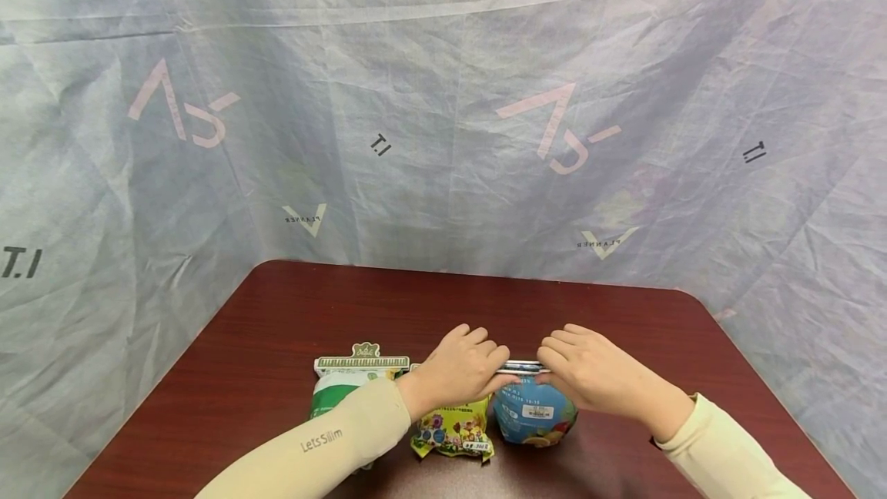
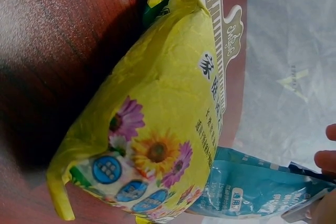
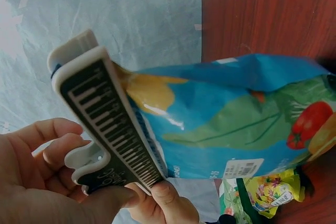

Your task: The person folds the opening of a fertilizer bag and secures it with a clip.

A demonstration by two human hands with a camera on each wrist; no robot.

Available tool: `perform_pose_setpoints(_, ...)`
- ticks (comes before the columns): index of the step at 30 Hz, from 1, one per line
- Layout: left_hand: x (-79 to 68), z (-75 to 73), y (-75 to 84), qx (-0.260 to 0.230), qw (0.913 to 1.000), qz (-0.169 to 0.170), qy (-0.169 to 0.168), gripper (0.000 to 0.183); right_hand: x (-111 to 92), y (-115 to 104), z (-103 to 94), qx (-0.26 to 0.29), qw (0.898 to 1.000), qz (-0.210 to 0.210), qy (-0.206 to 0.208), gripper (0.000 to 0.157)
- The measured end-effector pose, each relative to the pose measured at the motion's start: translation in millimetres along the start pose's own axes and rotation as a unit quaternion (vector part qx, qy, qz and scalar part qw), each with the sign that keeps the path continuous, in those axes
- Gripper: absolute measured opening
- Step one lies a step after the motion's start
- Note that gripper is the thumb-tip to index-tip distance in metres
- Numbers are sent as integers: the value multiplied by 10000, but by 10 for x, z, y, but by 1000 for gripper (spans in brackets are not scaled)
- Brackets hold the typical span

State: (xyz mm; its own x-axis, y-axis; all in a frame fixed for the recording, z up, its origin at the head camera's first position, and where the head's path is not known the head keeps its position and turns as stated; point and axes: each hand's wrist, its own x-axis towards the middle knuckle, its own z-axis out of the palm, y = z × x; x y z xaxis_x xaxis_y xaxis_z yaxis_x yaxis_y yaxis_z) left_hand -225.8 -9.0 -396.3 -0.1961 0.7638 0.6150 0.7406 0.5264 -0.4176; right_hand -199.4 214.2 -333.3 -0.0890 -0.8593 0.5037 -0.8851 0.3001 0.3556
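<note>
A blue bag printed with fruit and vegetables stands upright on the table. Along its top lies a bag clip with a piano-keyboard print and a scalloped tab. My right hand grips one end of this clip, its thumb pressed near the tab in the right wrist view. From the other end, my left hand pinches the clip, thumb underneath. Left of the blue bag stands a yellow flower-print bag, partly behind my left wrist. Another keyboard-print clip runs along the yellow bag's top.
A green and white bag stands farther left, topped by a similar clip and partly covered by my left forearm. All the bags stand on a dark red wooden table. Behind its far edge hangs a grey printed cloth.
</note>
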Motion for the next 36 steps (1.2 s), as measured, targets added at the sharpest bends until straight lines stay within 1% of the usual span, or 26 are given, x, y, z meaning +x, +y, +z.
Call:
perform_pose_setpoints(3,4,0,5,-83,10000,-23,-23,36,-3,1,2,-65,10000,18,-9,29)
perform_pose_setpoints(7,3,7,12,-167,9999,-37,-24,35,-10,-4,-4,-75,9998,91,-151,27)
perform_pose_setpoints(12,-3,23,16,-119,9999,-23,33,36,-19,-9,-9,-65,9994,172,-282,25)
perform_pose_setpoints(16,-3,21,16,-124,9999,-21,71,35,-27,-3,1,-25,9998,144,-155,27)
perform_pose_setpoints(23,2,-3,14,-167,9999,-21,18,33,-35,12,16,-26,9999,121,39,29)
perform_pose_setpoints(30,8,-6,22,-209,9998,12,68,31,-52,2,-2,-25,9998,188,-93,28)
perform_pose_setpoints(36,7,9,18,-213,9997,36,114,31,-70,16,-1,-107,9998,142,11,26)
